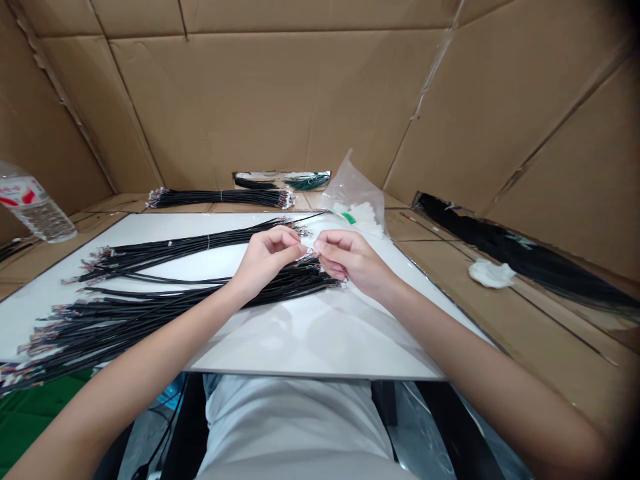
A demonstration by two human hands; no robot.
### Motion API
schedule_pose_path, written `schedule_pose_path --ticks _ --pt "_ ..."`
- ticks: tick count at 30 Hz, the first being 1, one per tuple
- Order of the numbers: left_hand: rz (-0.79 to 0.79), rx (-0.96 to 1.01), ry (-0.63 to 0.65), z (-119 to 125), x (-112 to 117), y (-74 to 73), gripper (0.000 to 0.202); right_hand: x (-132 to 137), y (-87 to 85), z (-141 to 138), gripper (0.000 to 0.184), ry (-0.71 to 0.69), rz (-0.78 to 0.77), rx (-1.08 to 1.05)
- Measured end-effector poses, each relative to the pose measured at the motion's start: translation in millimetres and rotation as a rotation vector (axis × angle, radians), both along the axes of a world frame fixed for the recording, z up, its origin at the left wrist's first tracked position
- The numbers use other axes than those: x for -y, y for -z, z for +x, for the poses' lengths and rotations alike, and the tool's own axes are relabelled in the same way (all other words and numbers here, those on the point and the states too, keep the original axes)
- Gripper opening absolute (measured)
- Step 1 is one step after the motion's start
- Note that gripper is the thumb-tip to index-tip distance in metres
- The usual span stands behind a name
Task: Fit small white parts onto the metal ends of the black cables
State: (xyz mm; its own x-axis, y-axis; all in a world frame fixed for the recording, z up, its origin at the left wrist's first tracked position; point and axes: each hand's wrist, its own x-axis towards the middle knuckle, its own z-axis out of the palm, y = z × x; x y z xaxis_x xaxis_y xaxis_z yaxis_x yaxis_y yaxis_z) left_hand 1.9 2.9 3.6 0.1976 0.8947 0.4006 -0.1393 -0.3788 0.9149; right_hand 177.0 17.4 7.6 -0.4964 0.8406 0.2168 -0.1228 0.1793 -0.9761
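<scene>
My left hand (270,259) and my right hand (353,259) meet fingertip to fingertip above the white board. The left thumb and forefinger pinch the thin coloured wires at the end of a black cable. Between my right thumb and forefinger is a small white connector (314,251), mostly covered by the fingers. Under both hands lies a loose spread of black cables (165,303) with coloured wire ends. Just behind it, a bundle of black cables (200,245) is tied at the middle.
A clear plastic bag (353,180) of small white parts stands behind my right hand. Another tied cable bundle (220,197) lies at the back. A water bottle (37,203) is at left, crumpled white tissue (491,273) at right. Cardboard walls (280,100) enclose the board (320,347).
</scene>
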Motion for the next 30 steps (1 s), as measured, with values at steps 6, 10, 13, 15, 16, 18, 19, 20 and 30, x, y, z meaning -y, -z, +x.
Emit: schedule_pose_path --ticks 6,10,13,15,16,18,19,20,30 --pt "0.186 -0.048 -0.092 0.1 -1.3 3.5 0.018 0.2 0.1 -1.2 0.044 0.02 -0.054 -0.031" --pt "0.341 -0.042 -0.192 -0.8 -2.2 5.8 0.021 1.0 -1.5 -0.8 0.043 0.026 -0.089 -0.047" --pt "0.362 -0.042 -0.19 -2.1 -2.8 6.0 0.02 1.0 -2.1 -0.5 0.043 0.037 -0.105 -0.054" --pt "0.336 -0.045 -0.156 -3.0 -2.8 5.2 0.018 0.6 -2.1 -0.7 0.042 0.043 -0.114 -0.056" --pt "0.32 -0.043 -0.142 -3.3 -2.6 4.8 0.017 0.3 -2.1 -0.8 0.042 0.044 -0.117 -0.057" --pt "0.295 -0.034 -0.118 -3.7 -2.2 3.7 0.016 -0.3 -2.2 -1.0 0.041 0.043 -0.119 -0.057" --pt "0.288 -0.028 -0.108 -3.7 -2.0 3.3 0.015 -0.5 -2.2 -1.1 0.041 0.041 -0.12 -0.057" --pt "0.283 -0.024 -0.097 -3.7 -1.9 3.0 0.015 -0.7 -2.3 -1.1 0.041 0.04 -0.121 -0.056" --pt "0.56 -0.227 -0.201 -3.1 1.8 2.8 0.015 1.6 -0.9 -1.1 0.042 -0.008 -0.083 -0.017"
